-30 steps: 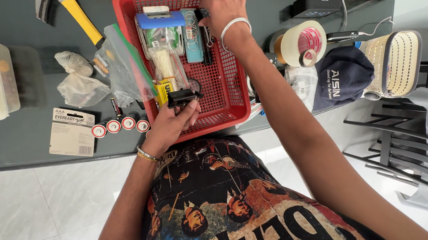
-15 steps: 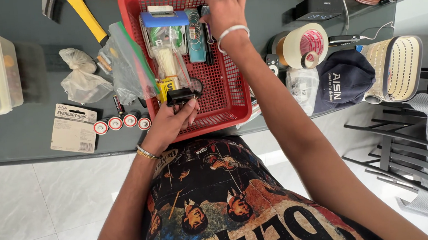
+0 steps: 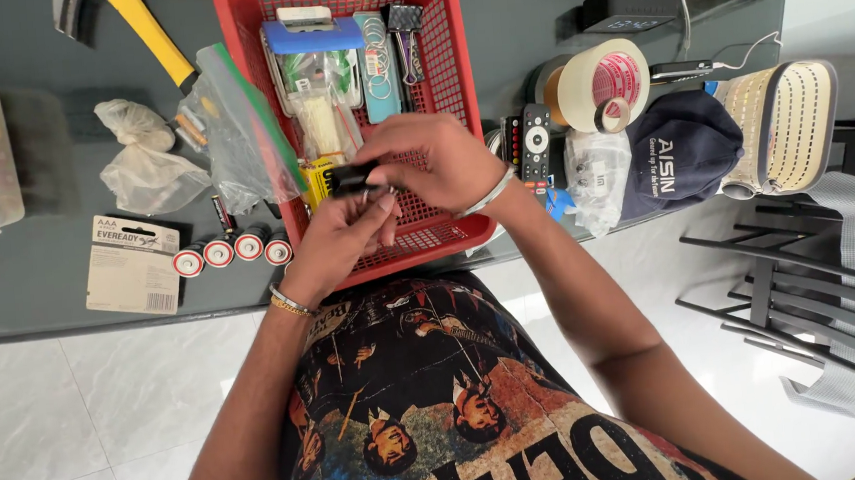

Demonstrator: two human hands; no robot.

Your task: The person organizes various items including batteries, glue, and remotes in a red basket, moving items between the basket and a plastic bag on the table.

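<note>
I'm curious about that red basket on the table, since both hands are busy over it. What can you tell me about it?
The red basket looks like plastic, rectangular, with mesh walls and floor. It sits flat on the dark table, its near end at the table's edge. Inside lie small packets, a blue-topped pack, a teal card with rings and a yellow item. The left hand and the right hand hold a small black object above its near end; whether they touch the basket is unclear. A clear bag leans against its left wall.

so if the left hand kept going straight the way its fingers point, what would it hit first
The left hand points up and right at the small black object it already pinches; just past that is the right hand, over the red basket.
</note>
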